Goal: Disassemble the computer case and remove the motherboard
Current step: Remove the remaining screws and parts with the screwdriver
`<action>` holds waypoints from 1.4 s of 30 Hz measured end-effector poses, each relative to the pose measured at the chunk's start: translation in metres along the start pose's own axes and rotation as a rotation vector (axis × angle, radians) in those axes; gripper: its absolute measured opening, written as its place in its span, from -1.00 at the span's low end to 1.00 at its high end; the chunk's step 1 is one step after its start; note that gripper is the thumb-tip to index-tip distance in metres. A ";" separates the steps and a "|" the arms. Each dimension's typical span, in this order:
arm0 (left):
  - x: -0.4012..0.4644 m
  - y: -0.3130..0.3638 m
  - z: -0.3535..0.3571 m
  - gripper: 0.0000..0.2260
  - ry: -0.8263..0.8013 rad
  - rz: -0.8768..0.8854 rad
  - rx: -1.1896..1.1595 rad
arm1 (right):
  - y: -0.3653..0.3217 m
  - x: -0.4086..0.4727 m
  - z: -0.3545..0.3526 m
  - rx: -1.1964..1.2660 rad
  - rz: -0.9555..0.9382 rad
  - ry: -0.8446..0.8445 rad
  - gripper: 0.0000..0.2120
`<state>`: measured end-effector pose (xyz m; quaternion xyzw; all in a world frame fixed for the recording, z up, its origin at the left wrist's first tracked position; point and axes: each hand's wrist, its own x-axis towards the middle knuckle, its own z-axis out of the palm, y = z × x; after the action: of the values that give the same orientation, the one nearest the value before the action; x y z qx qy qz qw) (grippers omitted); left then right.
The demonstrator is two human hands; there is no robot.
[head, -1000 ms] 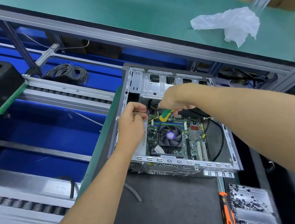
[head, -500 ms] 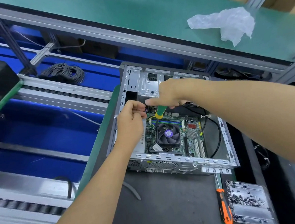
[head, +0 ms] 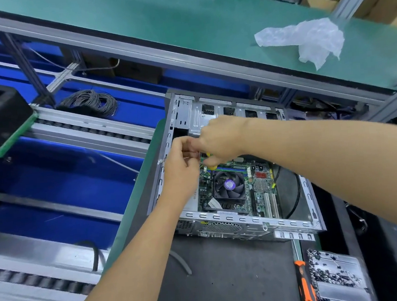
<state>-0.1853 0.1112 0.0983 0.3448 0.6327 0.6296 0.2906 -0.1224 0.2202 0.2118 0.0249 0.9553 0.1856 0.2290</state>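
Motherboard point(head: 238, 190) still seated in the floor of the open computer case point(head: 245, 220), directly beneath both hands; lay flat with the case on its side, presumably so the board faced up and could be worked from above. Side panel off, interior exposed, so the task judged partly done: board not yet lifted.

Right hand point(head: 218, 139) reached in from the right, fingers curled round a yellow-and-green screwdriver point(head: 209, 162) whose handle showed just below the palm, tip aimed down at the far-left corner of the board. Probably held steep to bear straight on a mounting screw or connector there. Left hand point(head: 181, 161) came up from below, touching the right, fingertips pinched on something small at the same corner; thin wires seemed likely, but blurred, so cannot tell what. Likely kept there to hold cabling clear of the tool.

CPU fan point(head: 228, 186) just below the hands, untouched. Black cable point(head: 295, 190) looped inside the case under the right forearm. Orange screwdriver point(head: 304, 284) lay on the counter point(head: 226, 278) well below the hands, beside a tray of screws point(head: 335, 277), presumably parked within reach for loosened fasteners. Crumpled plastic bag point(head: 302, 40) far above the right forearm.
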 end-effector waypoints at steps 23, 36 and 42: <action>0.028 0.002 0.016 -0.77 -0.405 0.172 0.357 | -0.029 -0.035 0.054 1.038 0.856 0.659 -0.71; 0.024 -0.001 0.017 -0.69 -0.198 0.097 0.346 | -0.027 -0.039 0.050 1.232 0.691 0.640 -0.64; 0.023 -0.002 0.013 -0.68 -0.334 0.150 0.355 | -0.026 -0.036 0.054 1.235 0.774 0.732 -0.80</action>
<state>-0.1885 0.1373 0.0975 0.5356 0.6494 0.4626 0.2782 -0.0651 0.2100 0.1733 0.4127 0.8234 -0.3121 -0.2329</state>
